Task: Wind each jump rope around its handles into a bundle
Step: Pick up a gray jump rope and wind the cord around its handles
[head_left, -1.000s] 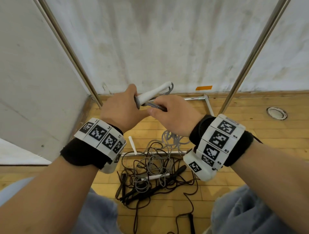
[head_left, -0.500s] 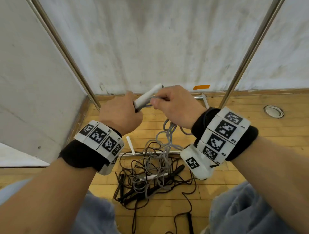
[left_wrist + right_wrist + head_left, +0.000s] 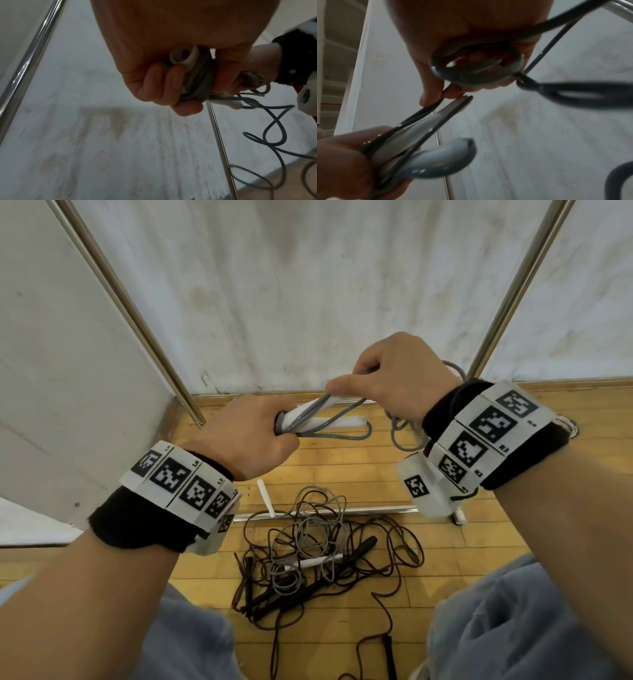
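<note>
In the head view, the left hand (image 3: 251, 436) sat at centre frame, fist closed round the butt ends of the white handles (image 3: 310, 419), which pointed toward the right of the frame. The right hand (image 3: 400, 378), just above and to the right, pinched the grey rope (image 3: 346, 434) between thumb and forefinger near the handle tips, with a loop trailing below and more slack hanging by the right wrist. In the lower centre, on the wooden floor (image 3: 342, 467), a tangle of other ropes (image 3: 318, 542) waited, black and grey cords mixed with a loose white handle.

In the left wrist view, the fingers (image 3: 159, 83) were curled tightly over several grey turns (image 3: 199, 86) already lying on the handles at upper centre; free rope curled off to the right. To do this well, that fist would likely need to keep those turns trapped so they could not spring loose.

In the right wrist view, blurred, the thumb and fingertip (image 3: 429, 97) held the rope at centre, a coil lying across the palm above. The handles (image 3: 419, 128) ran toward the lower left into the other fist. The next wrap probably called for steady tension, laid beside the last turn rather than over it, with slack fed out from the palm bit by bit; kinks in the springy cord looked likely to snag.
</note>
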